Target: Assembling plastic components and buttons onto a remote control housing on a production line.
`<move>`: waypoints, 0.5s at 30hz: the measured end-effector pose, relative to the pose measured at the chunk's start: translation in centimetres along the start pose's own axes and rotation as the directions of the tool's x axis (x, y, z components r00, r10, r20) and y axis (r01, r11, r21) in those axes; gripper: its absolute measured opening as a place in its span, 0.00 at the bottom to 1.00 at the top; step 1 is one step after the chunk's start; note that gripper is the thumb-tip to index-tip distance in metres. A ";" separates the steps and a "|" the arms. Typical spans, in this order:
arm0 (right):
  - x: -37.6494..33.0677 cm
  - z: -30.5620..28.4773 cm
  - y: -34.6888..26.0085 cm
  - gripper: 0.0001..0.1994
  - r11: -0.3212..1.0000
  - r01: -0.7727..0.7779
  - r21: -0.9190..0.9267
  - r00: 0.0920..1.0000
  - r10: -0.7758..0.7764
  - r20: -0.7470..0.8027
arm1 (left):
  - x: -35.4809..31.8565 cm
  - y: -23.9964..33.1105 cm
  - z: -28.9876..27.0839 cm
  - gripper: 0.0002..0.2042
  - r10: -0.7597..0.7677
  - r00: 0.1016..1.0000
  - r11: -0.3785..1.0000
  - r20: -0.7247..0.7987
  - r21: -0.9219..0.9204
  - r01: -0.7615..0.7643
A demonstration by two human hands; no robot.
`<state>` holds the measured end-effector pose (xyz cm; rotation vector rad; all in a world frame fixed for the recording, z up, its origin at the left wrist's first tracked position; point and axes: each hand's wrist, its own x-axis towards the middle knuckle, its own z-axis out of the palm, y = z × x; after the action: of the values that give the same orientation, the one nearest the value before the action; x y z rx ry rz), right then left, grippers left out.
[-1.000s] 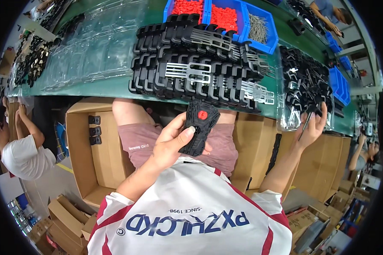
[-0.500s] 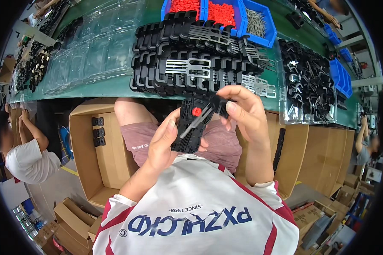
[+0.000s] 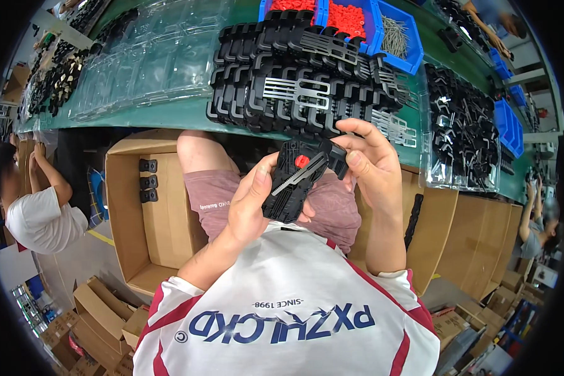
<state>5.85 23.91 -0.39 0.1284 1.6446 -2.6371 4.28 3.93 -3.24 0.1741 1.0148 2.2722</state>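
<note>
My left hand (image 3: 250,203) grips a black plastic housing (image 3: 286,188) with a small red button on its face, held over my lap. My right hand (image 3: 370,166) holds a black clip with a toothed metal strip (image 3: 323,164) against the housing's upper right. Both hands meet just below the edge of the green workbench (image 3: 169,116). On the bench right above them lies a stack of black housings with metal combs (image 3: 301,81).
Clear plastic trays (image 3: 150,56) lie at the bench's left. Blue bins with red parts (image 3: 348,15) and metal pins (image 3: 395,34) stand at the back. A tray of black clips (image 3: 460,131) sits at right. Open cardboard boxes (image 3: 147,213) flank my knees. Other people work at left and right.
My right hand came back from the tray of black clips at right with a clip and now presses it onto the housing. The left hand kept the housing and tilted it.
</note>
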 end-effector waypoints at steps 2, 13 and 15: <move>-0.1 0.2 0.0 0.20 1.000 -0.001 -0.007 1.000 0.001 -0.022 | -0.1 0.0 0.0 0.27 -0.002 1.000 0.999 -0.005 -0.044 0.002; -0.8 2.4 0.0 0.24 0.997 -0.081 0.010 0.993 0.081 -0.086 | -0.8 1.9 0.2 0.07 -0.055 0.965 0.928 -0.257 0.344 0.145; -1.1 2.9 0.2 0.24 0.998 -0.057 0.018 0.991 0.059 -0.117 | -0.9 1.9 -0.3 0.06 -0.029 0.980 0.946 -0.196 0.311 0.090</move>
<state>6.78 21.18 0.85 0.3323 1.6275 -2.6461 3.94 2.21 -2.00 0.0607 1.4666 2.0866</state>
